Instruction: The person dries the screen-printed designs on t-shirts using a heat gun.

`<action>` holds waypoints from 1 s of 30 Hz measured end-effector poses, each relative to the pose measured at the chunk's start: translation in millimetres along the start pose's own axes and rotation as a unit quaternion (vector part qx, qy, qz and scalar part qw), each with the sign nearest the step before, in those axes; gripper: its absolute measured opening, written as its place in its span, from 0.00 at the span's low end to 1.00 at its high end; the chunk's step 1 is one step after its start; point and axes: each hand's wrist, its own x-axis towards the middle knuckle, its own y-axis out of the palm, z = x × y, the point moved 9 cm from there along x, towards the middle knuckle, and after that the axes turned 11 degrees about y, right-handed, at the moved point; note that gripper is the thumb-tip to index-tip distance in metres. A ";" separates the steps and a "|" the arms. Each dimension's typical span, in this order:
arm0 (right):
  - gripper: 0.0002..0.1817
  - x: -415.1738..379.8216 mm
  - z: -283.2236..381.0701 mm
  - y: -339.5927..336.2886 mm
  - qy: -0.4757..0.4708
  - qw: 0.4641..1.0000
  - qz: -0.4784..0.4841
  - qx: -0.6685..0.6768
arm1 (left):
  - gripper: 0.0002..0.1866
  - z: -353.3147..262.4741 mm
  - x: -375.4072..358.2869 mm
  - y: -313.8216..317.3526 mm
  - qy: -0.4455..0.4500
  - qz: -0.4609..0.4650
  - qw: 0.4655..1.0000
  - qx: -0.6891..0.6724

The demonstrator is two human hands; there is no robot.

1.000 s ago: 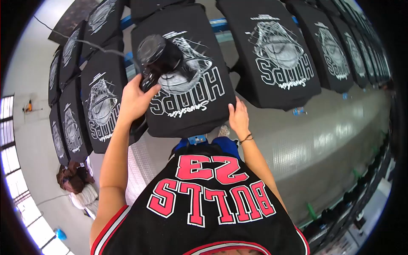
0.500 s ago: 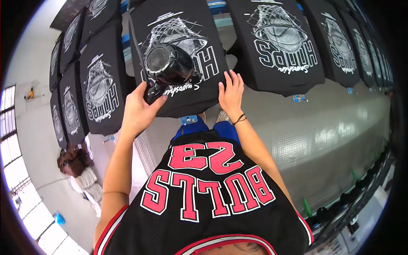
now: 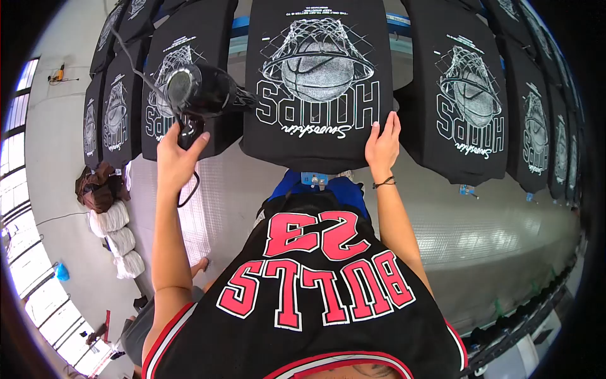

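My left hand [image 3: 177,158] is wrapped around the handle of a black hair dryer [image 3: 214,90]. Its nozzle points right, over the left edge of a black T-shirt [image 3: 303,150] stretched flat on a board in front of me. White print of a basketball, a net and "HOOPS" covers this shirt. With fingers stretched out, my right hand [image 3: 383,148] lies against the shirt's lower right edge. The dryer partly hides the print of the neighbouring shirt [image 3: 218,136] on the left.
More black printed shirts on boards, such as one on the right [image 3: 470,161], line both sides. The dryer's cord [image 3: 129,57] runs up to the left. A person's bare foot [image 3: 201,265] shows at lower left, near white bundles [image 3: 120,240] on the floor.
The hair dryer has gone from above the front shirt's print to its left side, now with the nozzle pointing right. My right hand still rests at a shirt's right edge; the view has shifted.
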 end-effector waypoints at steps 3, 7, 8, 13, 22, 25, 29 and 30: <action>0.28 3.5 -4.4 2.1 0.043 0.999 0.007 -0.011 | 0.20 -12.7 30.7 4.7 0.001 0.022 1.000 0.016; 0.27 5.6 -12.6 -0.4 0.099 0.995 0.018 0.025 | 0.20 -42.0 60.0 31.6 0.029 0.067 0.997 0.030; 0.25 5.5 -14.1 -0.2 0.090 0.996 0.000 0.030 | 0.19 -57.3 64.1 44.5 0.064 0.088 0.994 0.022; 0.23 3.4 -12.9 -4.3 0.033 0.997 -0.068 0.032 | 0.20 -131.8 86.5 113.4 0.122 0.182 0.976 -0.015; 0.22 -7.3 -20.0 -27.0 -0.032 0.997 -0.063 0.012 | 0.20 -164.1 43.7 128.1 0.154 0.148 0.977 -0.017; 0.23 -10.2 -19.4 -19.3 -0.067 0.997 -0.034 -0.007 | 0.20 -126.3 20.1 101.9 0.090 0.108 0.990 -0.021; 0.29 -1.6 -21.4 -0.9 -0.058 0.998 0.011 0.006 | 0.21 -90.5 -11.8 79.8 0.041 0.075 0.996 -0.006; 0.29 0.3 -22.3 0.8 -0.054 0.998 0.020 0.007 | 0.20 -76.8 -20.0 75.7 0.008 0.084 0.996 -0.007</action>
